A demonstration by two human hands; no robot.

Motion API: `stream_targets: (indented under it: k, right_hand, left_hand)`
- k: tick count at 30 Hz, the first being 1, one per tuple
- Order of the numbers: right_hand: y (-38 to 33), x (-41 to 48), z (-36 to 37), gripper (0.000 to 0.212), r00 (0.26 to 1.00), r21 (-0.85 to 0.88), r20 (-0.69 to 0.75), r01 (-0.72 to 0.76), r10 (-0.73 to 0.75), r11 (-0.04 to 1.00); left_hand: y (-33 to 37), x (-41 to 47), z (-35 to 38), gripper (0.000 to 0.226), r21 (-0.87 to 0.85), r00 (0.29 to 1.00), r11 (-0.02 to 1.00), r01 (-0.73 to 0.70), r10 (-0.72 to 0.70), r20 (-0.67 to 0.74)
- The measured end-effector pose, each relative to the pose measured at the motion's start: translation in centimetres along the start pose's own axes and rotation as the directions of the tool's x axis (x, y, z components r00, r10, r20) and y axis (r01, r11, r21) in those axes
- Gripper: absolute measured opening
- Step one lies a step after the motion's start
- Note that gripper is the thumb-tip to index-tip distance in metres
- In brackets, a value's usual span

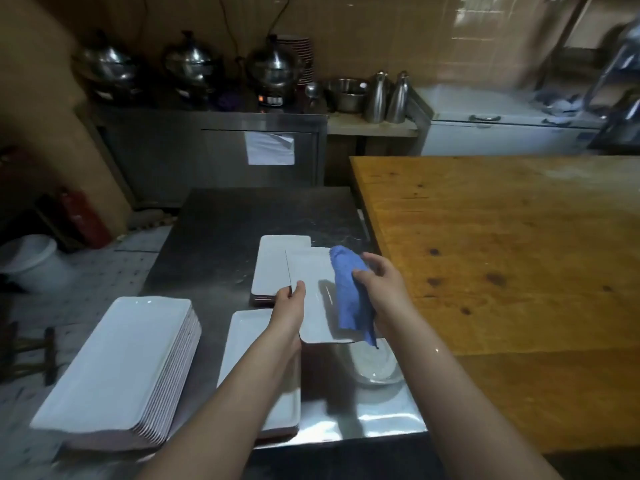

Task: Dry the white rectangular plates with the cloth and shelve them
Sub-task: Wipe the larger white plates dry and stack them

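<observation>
A white rectangular ceramic plate [311, 292] is gripped at its left edge by the left hand [289, 308], thumb on top, at frame centre above the steel surface [221, 230]. A crumpled blue cloth [349, 289] is pinched against the plate's right side by the right hand [379, 284]. Both forearms are extended forward.

The plate [311, 289] over the bench [221, 237] is plain white, and the cloth [349, 296] on it is blue. The bench is grey steel, mottled dark at its far end. On the bench's left side, the stack of plates [114, 368] is white with pinkish-brown edges. Right of the bench, the table [502, 254] is orange-brown wood with dark knots. Left of the bench, the fire extinguisher [88, 220] is red.
</observation>
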State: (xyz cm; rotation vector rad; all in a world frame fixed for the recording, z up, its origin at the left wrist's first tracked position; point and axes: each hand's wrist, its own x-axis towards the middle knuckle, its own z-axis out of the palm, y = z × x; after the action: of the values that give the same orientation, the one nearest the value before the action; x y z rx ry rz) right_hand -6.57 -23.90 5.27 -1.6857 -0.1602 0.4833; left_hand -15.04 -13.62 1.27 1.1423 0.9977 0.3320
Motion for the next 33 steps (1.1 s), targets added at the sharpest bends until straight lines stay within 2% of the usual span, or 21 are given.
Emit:
stream_targets:
  k: [4,7,9,12,14,16,20,23,25,28,31,33]
  right_hand:
    - [0.5,-1.5,4.3,0.028,0.994,-0.162,0.11,0.038,-0.02,0.986]
    - [1.4,-2.5,6.7,0.025,0.967,-0.283,0.176,0.23,-0.185,0.931]
    - [1.8,-3.1,7.7,0.03,0.914,-0.456,0.225,0.404,-0.336,0.793]
    - [2.1,-3.3,8.7,0.039,0.789,-0.689,0.343,0.58,-0.51,0.435]
    - [1.9,-3.4,9.6,0.048,0.722,-0.712,0.485,0.654,-0.493,0.257]
    - [2.0,-3.8,10.4,0.052,0.677,-0.686,0.583,0.706,-0.449,0.175]
    - [1.9,-4.9,12.8,0.055,0.632,-0.548,0.667,0.775,-0.395,0.314]
    - [1.2,-4.2,14.8,0.052,0.606,-0.551,0.7,0.795,-0.377,0.254]
    - [0.4,-2.8,15.8,0.052,0.643,-0.622,0.677,0.76,-0.358,0.188]
    - [-0.2,-1.0,16.2,0.052,0.749,-0.755,0.563,0.638,-0.349,0.153]
    - [1.1,-1.4,15.8,0.054,0.827,-0.81,0.471,0.544,-0.308,0.22]
    - [2.3,-2.8,15.4,0.055,0.829,-0.803,0.472,0.544,-0.3,0.242]
  left_hand:
    - [0.2,-1.0,-2.6,0.038,-0.01,0.998,1.0,-0.006,0.006,-0.056]
    - [0.7,-1.6,-4.6,0.035,-0.036,0.997,0.999,-0.035,0.032,-0.075]
    - [1.0,-1.8,-5.8,0.03,-0.083,0.997,0.995,-0.053,0.048,-0.055]
    - [1.7,-2.2,-7.4,0.023,-0.134,0.996,0.987,-0.085,0.082,-0.028]
    - [2.5,-2.4,-8.5,0.021,-0.133,0.995,0.986,-0.099,0.098,-0.013]
    - [3.2,-2.5,-9.4,0.019,-0.107,0.995,0.989,-0.104,0.105,0.001]
    - [3.9,-2.5,-10.7,0.019,-0.015,0.991,0.991,-0.137,0.136,-0.013]
    - [4.4,-2.4,-11.2,0.036,0.017,0.985,0.987,-0.161,0.162,-0.066]
    - [4.4,-2.3,-11.4,0.044,0.009,0.991,0.993,-0.117,0.117,-0.066]
    - [3.9,-1.9,-12.3,0.04,0.013,0.993,0.994,-0.108,0.108,-0.053]
    - [3.4,-1.3,-13.5,0.039,0.069,0.993,0.994,-0.087,0.092,-0.076]
    - [3.3,-0.9,-14.2,0.038,0.073,0.992,0.995,-0.073,0.079,-0.093]
